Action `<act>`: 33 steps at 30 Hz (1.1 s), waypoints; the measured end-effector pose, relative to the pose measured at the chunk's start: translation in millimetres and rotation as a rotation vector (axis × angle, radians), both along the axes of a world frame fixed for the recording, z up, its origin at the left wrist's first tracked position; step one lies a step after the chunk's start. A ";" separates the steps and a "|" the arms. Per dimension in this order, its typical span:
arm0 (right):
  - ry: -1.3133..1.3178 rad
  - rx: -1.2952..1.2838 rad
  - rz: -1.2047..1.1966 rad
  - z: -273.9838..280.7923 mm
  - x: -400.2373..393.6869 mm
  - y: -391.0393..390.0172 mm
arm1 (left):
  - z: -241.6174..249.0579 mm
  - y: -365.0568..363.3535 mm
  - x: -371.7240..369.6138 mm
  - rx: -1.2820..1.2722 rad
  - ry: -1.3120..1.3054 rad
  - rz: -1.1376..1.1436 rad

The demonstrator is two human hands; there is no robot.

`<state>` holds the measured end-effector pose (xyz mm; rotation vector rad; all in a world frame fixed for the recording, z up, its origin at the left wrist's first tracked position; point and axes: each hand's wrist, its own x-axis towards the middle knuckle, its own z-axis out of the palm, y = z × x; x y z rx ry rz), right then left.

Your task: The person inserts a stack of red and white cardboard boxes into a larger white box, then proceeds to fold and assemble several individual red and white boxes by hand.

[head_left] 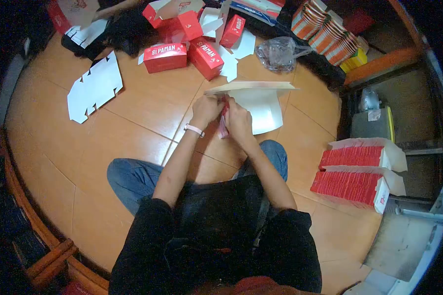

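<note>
A paper box blank [267,112], white on its inner side, stands partly folded above the tiled floor in front of me. A red printed part [223,127] of it shows between my hands. My left hand [206,110], with a pink band at the wrist, is closed on the blank's near edge. Close beside it, my right hand [239,119] pinches the same red part. The fingertips of both hands are partly hidden. Beyond them lie folded red boxes, among them one lettered box [165,59] and another tilted box [206,59].
A flat white blank [96,88] lies at the left. A clear plastic bag [278,55] rests beyond my hands. Stacks of red folded cartons [350,188] stand at the right, and orange-striped stacks [325,32] at the far right. Another person's arm [120,7] shows at the top.
</note>
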<state>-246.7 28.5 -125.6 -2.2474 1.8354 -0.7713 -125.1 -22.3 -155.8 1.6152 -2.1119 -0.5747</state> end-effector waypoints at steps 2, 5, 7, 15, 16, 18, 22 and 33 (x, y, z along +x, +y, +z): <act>-0.028 0.011 -0.023 -2.6 1.8 -2.6 | -11.5 -1.3 -2.5 -0.151 0.152 -0.031; -0.065 0.029 -0.001 -0.2 -3.9 1.1 | 2.2 12.6 -4.6 -0.059 0.162 0.121; -0.116 0.153 -0.239 16.2 -25.6 7.4 | 20.0 19.3 -4.3 0.072 0.211 0.165; 0.062 -0.092 -0.209 11.0 -127.8 -30.7 | 2.8 53.9 -38.3 -0.189 0.314 0.197; 0.079 -0.045 -0.232 12.6 -128.8 -33.1 | 2.7 52.0 -38.2 -0.187 0.312 0.200; 0.088 0.015 -0.259 8.0 -130.7 -36.8 | 6.5 49.6 -33.3 -0.108 0.226 0.160; 0.115 0.045 -0.258 -2.4 -135.2 -45.2 | 32.4 40.6 -34.0 0.051 0.146 0.138; -0.073 -0.132 -0.087 -24.8 -146.4 -37.3 | -1.7 46.6 -0.1 -0.123 0.323 0.041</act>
